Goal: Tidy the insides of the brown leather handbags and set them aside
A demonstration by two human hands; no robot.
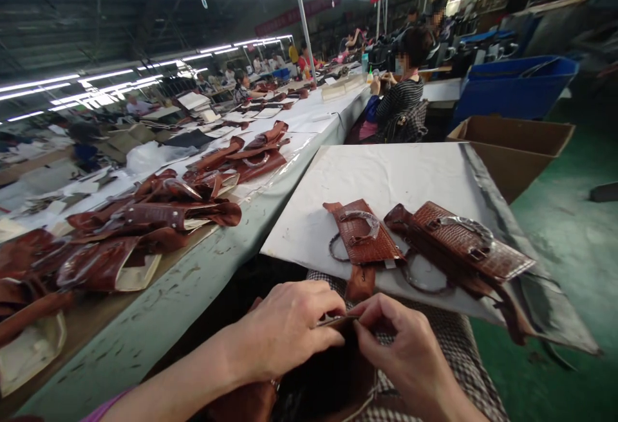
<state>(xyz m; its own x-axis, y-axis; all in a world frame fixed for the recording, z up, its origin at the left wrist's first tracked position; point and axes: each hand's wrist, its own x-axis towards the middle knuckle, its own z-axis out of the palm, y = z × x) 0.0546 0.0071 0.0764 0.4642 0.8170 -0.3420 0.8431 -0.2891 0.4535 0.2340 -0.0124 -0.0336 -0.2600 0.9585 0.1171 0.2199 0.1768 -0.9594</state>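
A brown leather bag piece (333, 377) rests on my lap, its dark inside facing up. My left hand (294, 325) pinches its upper edge between thumb and fingers. Close beside it, my right hand (400, 345) pinches the same edge with thumb and forefinger. Just beyond my hands, a brown crocodile-patterned bag panel with a plastic-wrapped handle (364, 232) lies on a white board (323, 181). To its right lies a second such panel (470, 242), also with a wrapped handle. The lower part of the piece I hold is partly hidden by my hands and forearms.
A long table (232, 248) on my left carries a heap of brown leather bag pieces (159, 216). A co-worker in a striped top (400, 100) sits ahead. A cardboard box (512, 152) and a blue bin (512, 91) stand at right, above the green floor (579, 248).
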